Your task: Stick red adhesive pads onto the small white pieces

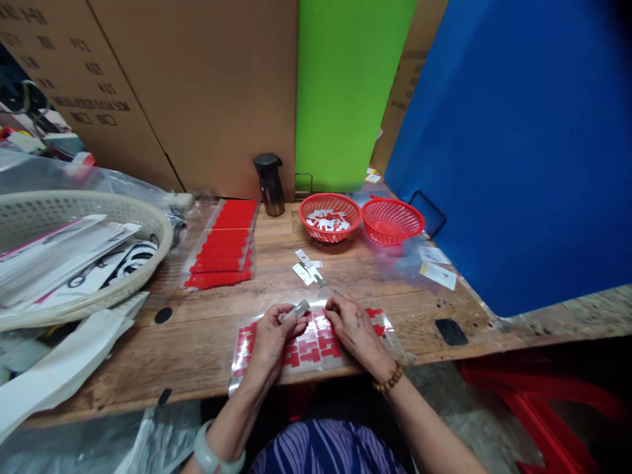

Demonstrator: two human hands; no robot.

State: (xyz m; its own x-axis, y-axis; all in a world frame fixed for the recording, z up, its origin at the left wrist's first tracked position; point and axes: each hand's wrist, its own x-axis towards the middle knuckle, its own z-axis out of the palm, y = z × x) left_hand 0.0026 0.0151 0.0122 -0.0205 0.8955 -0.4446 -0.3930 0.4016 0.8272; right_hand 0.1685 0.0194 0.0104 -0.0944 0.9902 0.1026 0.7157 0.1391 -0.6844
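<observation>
Lying at the surface's (197, 342) near edge, a red sticker sheet (316, 349) is touched by the right hand's (353, 329) curled fingers (333, 311), their grip not discernible; a metal strip (297, 309) is pinched by the left hand (271, 332); beyond, loose strips (307, 268) and stacked red sheets (224, 247) are judged yet to be worked

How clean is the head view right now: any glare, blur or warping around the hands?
Head view: even, soft light, no hard shadows on the table; wide-angle warp bends its edges; mild glare on the clear sticker sheet; the metal strip in the left hand is small and slightly soft; under the table is dark.
</observation>
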